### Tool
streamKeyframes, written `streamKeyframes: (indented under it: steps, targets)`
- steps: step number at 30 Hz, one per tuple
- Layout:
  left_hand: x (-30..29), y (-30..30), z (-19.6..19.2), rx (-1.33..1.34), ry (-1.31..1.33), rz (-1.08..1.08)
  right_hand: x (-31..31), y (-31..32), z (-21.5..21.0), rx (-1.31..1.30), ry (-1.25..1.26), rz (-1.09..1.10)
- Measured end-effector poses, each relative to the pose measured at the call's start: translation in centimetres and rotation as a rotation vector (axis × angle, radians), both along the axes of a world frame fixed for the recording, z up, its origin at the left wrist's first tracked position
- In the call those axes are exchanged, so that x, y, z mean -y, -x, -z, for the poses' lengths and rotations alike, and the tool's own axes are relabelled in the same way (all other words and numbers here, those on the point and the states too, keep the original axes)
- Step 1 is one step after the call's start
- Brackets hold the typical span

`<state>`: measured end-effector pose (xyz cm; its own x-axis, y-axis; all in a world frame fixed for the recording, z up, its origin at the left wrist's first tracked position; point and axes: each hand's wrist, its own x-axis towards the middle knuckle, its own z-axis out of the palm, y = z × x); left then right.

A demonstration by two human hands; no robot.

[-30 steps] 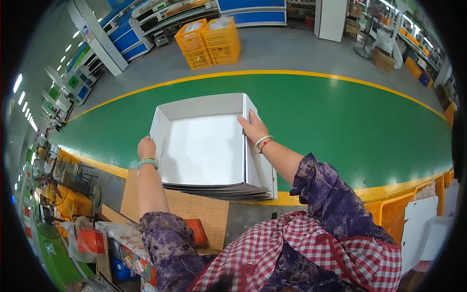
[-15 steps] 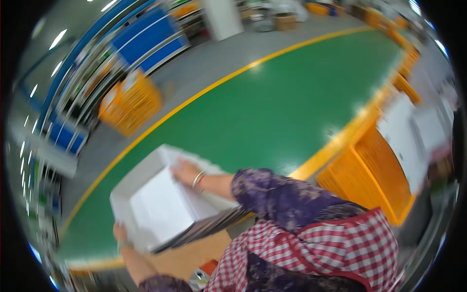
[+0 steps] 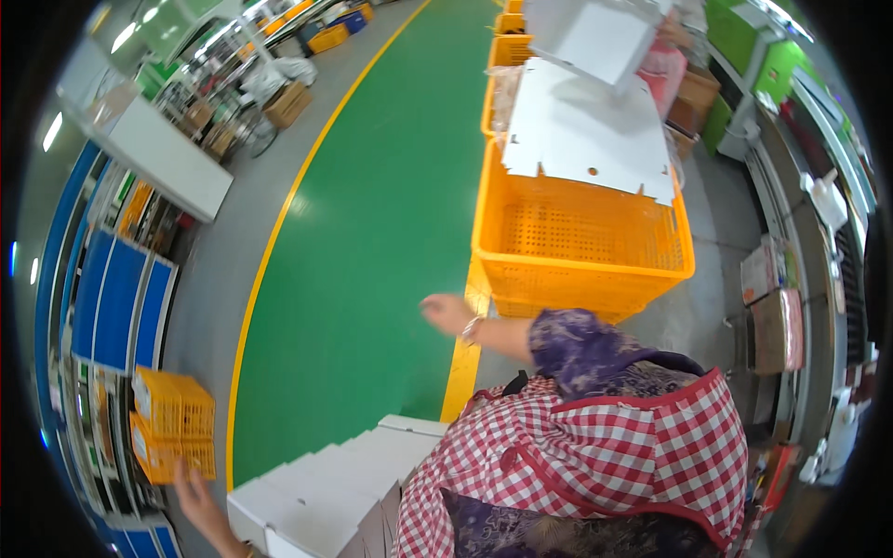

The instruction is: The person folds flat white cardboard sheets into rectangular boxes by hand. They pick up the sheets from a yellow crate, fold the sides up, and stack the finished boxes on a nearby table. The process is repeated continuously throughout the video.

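Fingers (image 3: 182,472) of the left hand (image 3: 197,510) are apart and hold nothing, just left of the stepped stack of white cardboard boxes (image 3: 312,507), which is at the near left. The right hand (image 3: 448,314) is blurred above the green floor (image 3: 363,232); whether its fingers are together I cannot tell, but no thing is seen in them. These boxes are probably light and rather stiff, with smooth faces that may slip; two opposite side walls seem the best hold, since thin edges could bend. Farther, at right, one flat white cardboard sheet (image 3: 586,126) lies over the yellow perforated plastic crate (image 3: 586,284). Half a second ago both hands held the top box; now they are off it, and the view has turned right.
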<state>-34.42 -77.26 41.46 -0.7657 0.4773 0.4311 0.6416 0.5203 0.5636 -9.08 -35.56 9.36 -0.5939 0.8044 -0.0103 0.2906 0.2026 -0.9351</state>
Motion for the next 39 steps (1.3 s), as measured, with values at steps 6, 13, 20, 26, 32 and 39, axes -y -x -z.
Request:
streamKeyframes:
  steps: [6, 13, 20, 26, 32, 39]
  targets:
    - [-31.5, -10.3, 19.2, 0.273, 0.247, 0.484, -22.5, -28.1, 7.4, 0.355, -0.457, 0.932]
    - [-69.9, -15.6, 46.6, 0.516, 0.098, 0.711, -34.8, -42.4, 19.3, 0.688, -0.464, 1.277]
    - [-83.6, -16.2, 55.2, 0.362, 0.386, 0.602, -34.8, -40.5, 23.4, 0.589, -0.160, 1.209]
    - [-85.2, -15.6, 56.9, 0.387, 0.455, 0.582, -34.6, -39.3, 26.0, 0.654, -0.082, 1.205]
    - [-83.7, -14.1, 57.3, 0.216, 0.386, 0.547, -33.8, -35.9, 26.0, 0.903, -0.087, 1.234]
    - [-84.5, -11.2, 54.8, 0.974, -0.208, 0.554, -34.3, -35.5, 26.0, 0.697, 0.002, 1.290]
